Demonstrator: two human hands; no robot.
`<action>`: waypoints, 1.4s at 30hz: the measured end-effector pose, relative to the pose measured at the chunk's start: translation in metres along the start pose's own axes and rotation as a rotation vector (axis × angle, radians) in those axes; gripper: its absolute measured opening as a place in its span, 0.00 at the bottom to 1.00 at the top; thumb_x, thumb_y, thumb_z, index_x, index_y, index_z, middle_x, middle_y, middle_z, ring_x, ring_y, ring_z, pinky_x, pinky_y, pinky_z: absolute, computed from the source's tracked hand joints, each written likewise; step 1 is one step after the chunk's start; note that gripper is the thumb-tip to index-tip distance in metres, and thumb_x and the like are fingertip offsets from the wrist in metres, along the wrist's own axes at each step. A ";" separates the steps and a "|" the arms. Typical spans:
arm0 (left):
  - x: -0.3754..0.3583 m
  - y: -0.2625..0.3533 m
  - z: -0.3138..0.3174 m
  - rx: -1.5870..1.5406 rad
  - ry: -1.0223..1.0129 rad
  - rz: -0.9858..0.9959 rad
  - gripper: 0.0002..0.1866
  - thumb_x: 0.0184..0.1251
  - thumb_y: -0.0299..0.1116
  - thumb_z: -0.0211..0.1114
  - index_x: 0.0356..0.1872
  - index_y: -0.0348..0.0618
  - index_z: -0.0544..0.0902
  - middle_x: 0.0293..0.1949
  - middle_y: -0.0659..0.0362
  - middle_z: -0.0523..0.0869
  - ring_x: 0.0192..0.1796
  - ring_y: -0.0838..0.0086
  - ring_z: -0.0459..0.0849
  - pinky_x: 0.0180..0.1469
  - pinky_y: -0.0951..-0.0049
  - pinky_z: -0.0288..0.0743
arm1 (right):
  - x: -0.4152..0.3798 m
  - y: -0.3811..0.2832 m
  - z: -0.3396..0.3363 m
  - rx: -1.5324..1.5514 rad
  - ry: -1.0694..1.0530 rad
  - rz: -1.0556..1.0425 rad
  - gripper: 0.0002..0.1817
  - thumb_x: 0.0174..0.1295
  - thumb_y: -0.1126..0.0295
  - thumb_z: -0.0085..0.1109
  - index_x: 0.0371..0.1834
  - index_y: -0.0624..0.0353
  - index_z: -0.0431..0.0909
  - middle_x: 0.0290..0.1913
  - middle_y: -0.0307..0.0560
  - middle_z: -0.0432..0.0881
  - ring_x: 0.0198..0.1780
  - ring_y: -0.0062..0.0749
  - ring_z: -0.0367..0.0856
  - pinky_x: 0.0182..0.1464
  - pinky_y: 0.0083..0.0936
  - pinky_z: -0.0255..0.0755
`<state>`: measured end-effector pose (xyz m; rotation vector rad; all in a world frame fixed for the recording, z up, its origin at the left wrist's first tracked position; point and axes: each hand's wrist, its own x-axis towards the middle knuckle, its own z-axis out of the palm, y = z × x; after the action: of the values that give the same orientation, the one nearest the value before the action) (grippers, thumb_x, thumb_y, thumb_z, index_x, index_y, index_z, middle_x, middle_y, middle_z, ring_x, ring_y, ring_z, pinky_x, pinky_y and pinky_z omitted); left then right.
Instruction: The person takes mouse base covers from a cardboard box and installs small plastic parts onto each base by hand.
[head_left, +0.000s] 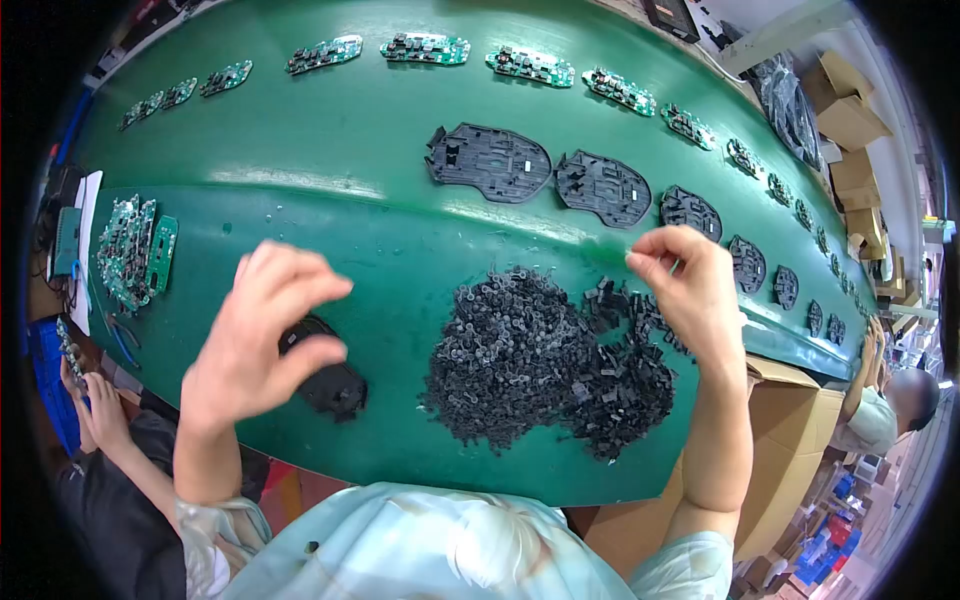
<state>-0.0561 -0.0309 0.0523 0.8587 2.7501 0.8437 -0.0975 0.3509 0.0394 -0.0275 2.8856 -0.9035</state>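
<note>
Our left hand (262,335) hangs spread over the near-left black shell (335,388) — we'd best steady it; our right hand (692,290) pinches closed — holding anything, we cannot tell.

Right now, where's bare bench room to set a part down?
Green bench is bare between the black housing by the left hand and the parts heap; also left of the housing row, below the circuit-board row. Crowded: the heap and the stacked boards.
</note>
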 end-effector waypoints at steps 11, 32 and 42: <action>-0.067 0.018 0.042 0.201 -0.249 -0.168 0.56 0.25 0.45 0.84 0.69 0.48 0.72 0.74 0.49 0.65 0.78 0.46 0.55 0.76 0.40 0.46 | -0.021 0.011 0.030 -0.004 -0.063 0.098 0.12 0.51 0.70 0.75 0.35 0.64 0.84 0.32 0.51 0.82 0.33 0.40 0.80 0.39 0.34 0.74; -0.043 0.028 0.046 -0.004 0.014 -0.004 0.39 0.36 0.54 0.80 0.53 0.47 0.82 0.56 0.46 0.69 0.63 0.46 0.68 0.68 0.43 0.56 | -0.019 -0.009 0.029 -0.053 -0.070 0.045 0.10 0.52 0.73 0.72 0.36 0.63 0.85 0.36 0.51 0.80 0.41 0.45 0.79 0.47 0.39 0.73; -0.042 0.017 0.050 -0.141 0.082 -0.113 0.44 0.43 0.51 0.83 0.63 0.42 0.77 0.69 0.44 0.68 0.73 0.48 0.65 0.74 0.51 0.55 | -0.020 -0.009 0.055 -0.020 -0.033 -0.090 0.06 0.52 0.77 0.68 0.32 0.62 0.81 0.33 0.50 0.81 0.41 0.45 0.79 0.48 0.38 0.71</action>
<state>0.0013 -0.0188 0.0190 0.6510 2.7374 1.0581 -0.0710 0.3136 0.0018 -0.1742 2.8835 -0.8804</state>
